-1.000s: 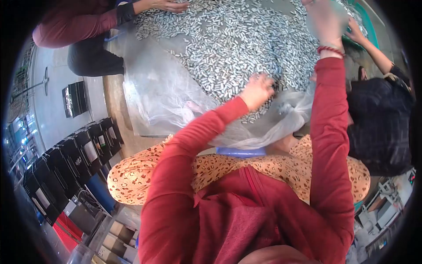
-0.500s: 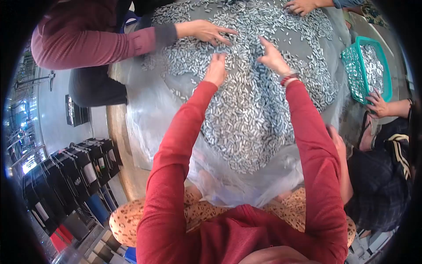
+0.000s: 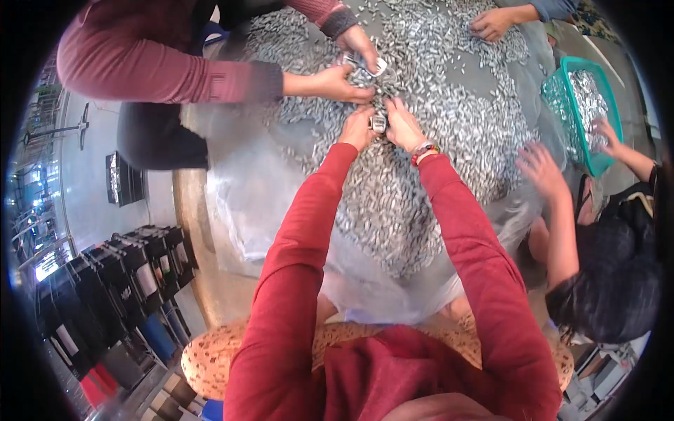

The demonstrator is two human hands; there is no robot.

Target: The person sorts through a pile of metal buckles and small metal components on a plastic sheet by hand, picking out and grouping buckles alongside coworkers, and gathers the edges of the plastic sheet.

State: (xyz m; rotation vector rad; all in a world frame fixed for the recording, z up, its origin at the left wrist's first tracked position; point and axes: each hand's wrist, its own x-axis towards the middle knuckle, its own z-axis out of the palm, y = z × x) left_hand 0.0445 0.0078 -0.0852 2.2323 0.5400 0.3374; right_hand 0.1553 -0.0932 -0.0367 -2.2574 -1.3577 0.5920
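Observation:
My left hand (image 3: 357, 129) is closed on a small rectangular metal buckle (image 3: 378, 125) with a frame-like outline. My right hand (image 3: 404, 128) meets it from the other side, fingers bent around the same piece; some fingertips are hidden. Both hands are over a wide heap of small silvery metal pieces (image 3: 386, 203) spread on a plastic sheet (image 3: 246, 203). Just beyond them, the hands of a person in a pink sleeve (image 3: 337, 81) hold several similar metal frames (image 3: 379, 67).
At the right stands a green basket (image 3: 600, 165) with metal pieces inside, another person's hand (image 3: 609, 138) at it. That person's other hand (image 3: 540, 168) is over the heap's edge. A further hand (image 3: 491, 24) works at the top right. Black folders (image 3: 105, 288) hang at left.
My hands have come together around the buckle; before, they were apart over the heap. The pink-sleeved person now brings two hands together. The person at right has raised a hand towards the heap.

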